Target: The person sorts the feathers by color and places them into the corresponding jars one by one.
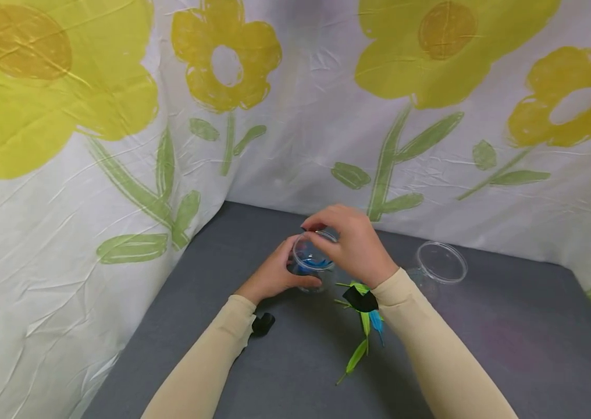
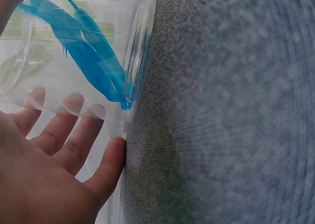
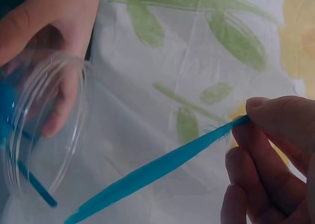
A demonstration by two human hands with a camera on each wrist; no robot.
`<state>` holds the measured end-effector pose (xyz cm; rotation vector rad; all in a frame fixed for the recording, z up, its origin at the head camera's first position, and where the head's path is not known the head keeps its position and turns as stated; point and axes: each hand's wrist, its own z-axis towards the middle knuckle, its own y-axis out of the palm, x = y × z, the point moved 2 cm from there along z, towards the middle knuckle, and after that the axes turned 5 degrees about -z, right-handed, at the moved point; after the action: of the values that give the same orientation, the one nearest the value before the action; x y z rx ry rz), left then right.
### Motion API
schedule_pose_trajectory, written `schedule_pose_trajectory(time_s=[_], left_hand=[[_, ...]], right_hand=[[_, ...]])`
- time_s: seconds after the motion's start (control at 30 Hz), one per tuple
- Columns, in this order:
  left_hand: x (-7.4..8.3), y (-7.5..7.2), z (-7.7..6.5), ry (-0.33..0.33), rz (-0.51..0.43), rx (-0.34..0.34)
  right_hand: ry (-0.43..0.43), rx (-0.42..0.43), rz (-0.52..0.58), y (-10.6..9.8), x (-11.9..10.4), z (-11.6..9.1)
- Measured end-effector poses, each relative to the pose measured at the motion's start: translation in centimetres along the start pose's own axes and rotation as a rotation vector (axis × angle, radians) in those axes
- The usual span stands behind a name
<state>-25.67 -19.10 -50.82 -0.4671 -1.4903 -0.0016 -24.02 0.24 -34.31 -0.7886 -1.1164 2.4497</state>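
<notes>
Right fingers (image 3: 258, 151) with blue feather (image 3: 156, 171) near open-rimmed cup (image 3: 78, 128)

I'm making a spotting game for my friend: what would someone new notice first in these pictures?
Probably the big yellow flowers on the white cloth behind the grey table. Next might come the blue feather pinched in the right hand, near a clear cup that the left hand holds, with more blue feathers inside it. Green feathers lying on the table beside the right sleeve stand out too.

wrinkled white cloth backdrop (image 1: 295, 157), printed yellow flowers (image 1: 447, 35), green leaves (image 1: 428, 137), grey tabletop (image 1: 285, 372)
</notes>
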Motion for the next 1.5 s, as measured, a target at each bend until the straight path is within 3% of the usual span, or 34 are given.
schedule_pose_trajectory(time_s=[0.3, 0.8, 1.5], left_hand=[[0.2, 0.1, 0.1, 0.043, -0.022, -0.020], [0.1, 0.0, 0.0, 0.023, -0.016, -0.007], [0.1, 0.0, 0.0, 0.001, 0.012, 0.009]], right_hand=[[0.028, -0.004, 0.021, 0.7, -0.1, -0.1], [0.081, -0.009, 0.069, 1.5, 0.7, -0.4], [0.154, -0.065, 0.041, 2.2, 2.4, -1.4]])
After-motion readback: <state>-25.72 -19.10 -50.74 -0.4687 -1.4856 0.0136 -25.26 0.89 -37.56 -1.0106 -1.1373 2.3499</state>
